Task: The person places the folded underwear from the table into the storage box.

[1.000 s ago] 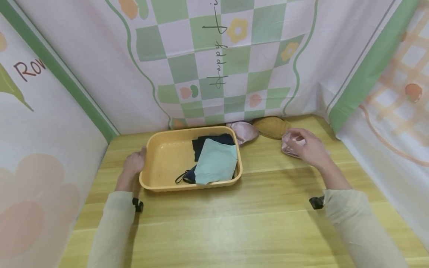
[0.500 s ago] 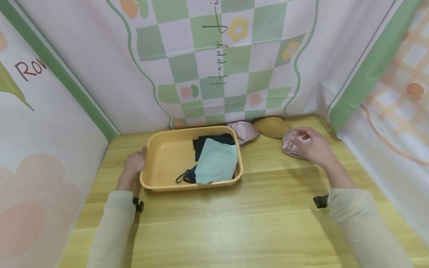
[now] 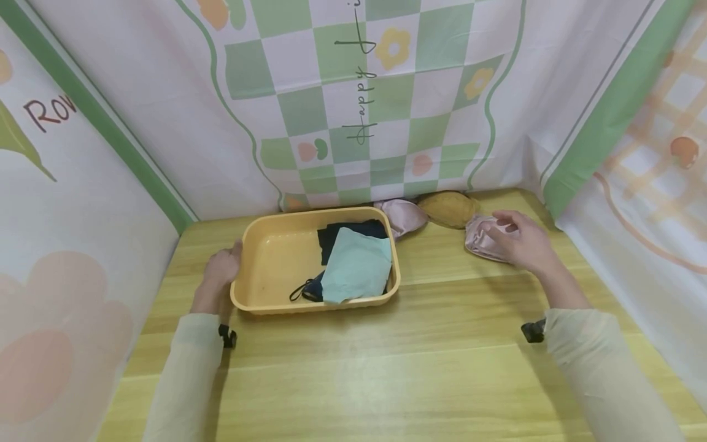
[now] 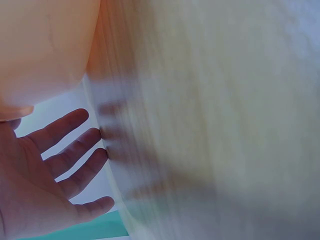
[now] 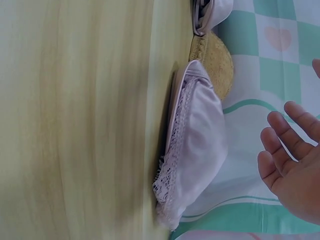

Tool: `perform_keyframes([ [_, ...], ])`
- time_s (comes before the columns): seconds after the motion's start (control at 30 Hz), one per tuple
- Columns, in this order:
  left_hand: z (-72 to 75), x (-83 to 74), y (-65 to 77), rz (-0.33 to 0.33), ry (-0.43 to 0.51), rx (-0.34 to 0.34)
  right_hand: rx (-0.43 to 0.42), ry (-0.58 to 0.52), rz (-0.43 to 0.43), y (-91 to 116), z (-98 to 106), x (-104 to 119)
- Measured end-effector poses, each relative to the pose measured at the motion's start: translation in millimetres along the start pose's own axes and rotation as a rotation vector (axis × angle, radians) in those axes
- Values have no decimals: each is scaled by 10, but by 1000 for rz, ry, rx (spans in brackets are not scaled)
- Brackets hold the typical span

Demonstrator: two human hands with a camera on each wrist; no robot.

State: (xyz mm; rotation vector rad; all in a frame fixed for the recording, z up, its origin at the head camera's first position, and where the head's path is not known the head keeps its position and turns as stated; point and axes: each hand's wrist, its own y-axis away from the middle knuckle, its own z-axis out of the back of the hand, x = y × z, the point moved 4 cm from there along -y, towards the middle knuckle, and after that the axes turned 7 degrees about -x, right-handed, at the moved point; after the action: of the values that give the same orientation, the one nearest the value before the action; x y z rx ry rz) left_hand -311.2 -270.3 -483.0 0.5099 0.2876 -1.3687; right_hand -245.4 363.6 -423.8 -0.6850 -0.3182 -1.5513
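Note:
My left hand (image 3: 222, 267) is at the left end of a yellow plastic basin (image 3: 272, 270), thumb by the rim. In the left wrist view its fingers (image 4: 72, 152) are spread and nearly straight beside the basin wall. A pink satin bra (image 3: 480, 236) with lace trim lies at the back right of the wooden table. Just over its right side hovers my right hand (image 3: 527, 242), fingers loosely bent around nothing. The right wrist view shows the bra (image 5: 200, 135) apart from those fingers (image 5: 287, 135).
Inside the basin, a mint-green cloth (image 3: 356, 267) covers part of some black garments (image 3: 328, 242) with a thin strap loop. A mustard bra cup (image 3: 447, 209) and another pink cup (image 3: 405, 216) line the back edge, against a printed curtain (image 3: 386, 123).
My right hand has drifted slightly right, and more of the pink bra shows beside its fingers. The left hand and the basin have stayed almost in place.

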Motion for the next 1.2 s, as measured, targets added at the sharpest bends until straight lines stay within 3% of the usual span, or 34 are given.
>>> perform_keyframes([
  [0.47, 5, -5, 9, 23, 9, 5, 3, 84, -19, -8, -14, -238],
  [1.2, 3, 14, 1, -13, 1, -10, 43, 213, -21, -86, -22, -586],
])
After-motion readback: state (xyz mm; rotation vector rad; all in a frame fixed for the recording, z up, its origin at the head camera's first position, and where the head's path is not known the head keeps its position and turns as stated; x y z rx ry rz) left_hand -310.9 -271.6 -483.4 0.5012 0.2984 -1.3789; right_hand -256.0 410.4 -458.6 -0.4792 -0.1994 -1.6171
